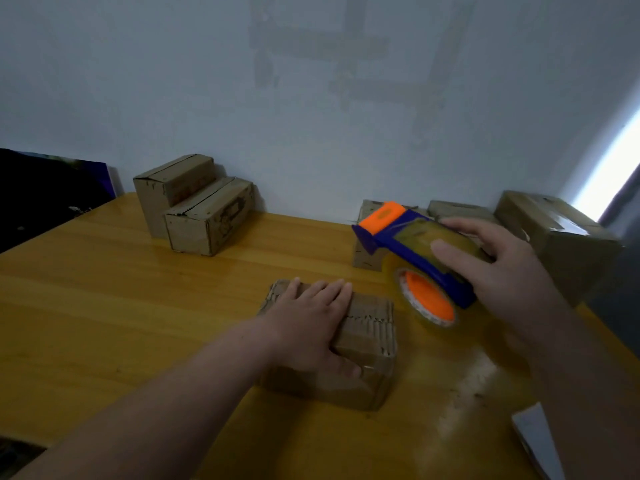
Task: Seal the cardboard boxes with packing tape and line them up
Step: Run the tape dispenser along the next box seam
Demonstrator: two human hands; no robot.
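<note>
Cardboard box (372,327) sits on the yellow surface (138,306) directly under the left grip (308,327). That grip's fingers lie straight and flat across the top while the thumb runs along the near edge, so it presses down rather than clutching.

The right grip (502,271) is curled round the tape dispenser (415,258), thumb over the roll and fingers behind it, and holds it in the air. From this grip the box lies to the left and nearer the person, below the dispenser and apart from it. A strip of bare surface shows between the orange hub and the box's right end. The dispenser's orange-capped end points away and to the left, past the box, with the roll at the lower, nearer end.

The box's long axis seems to run left to right across the view, but the left grip hides much of the top, so I cannot be sure. A jagged tape edge shows on the top just right of the left grip's fingertips (341,287), and the near face looks glossy, so some tape may be on it.

In my judgement the right grip would have to come down and leftward to meet the box's right end, with the left grip steadying it.

Beyond the left grip a stepped pair of boxes (194,206) stands at the wall. More boxes (554,230) lie beyond the right grip.
</note>
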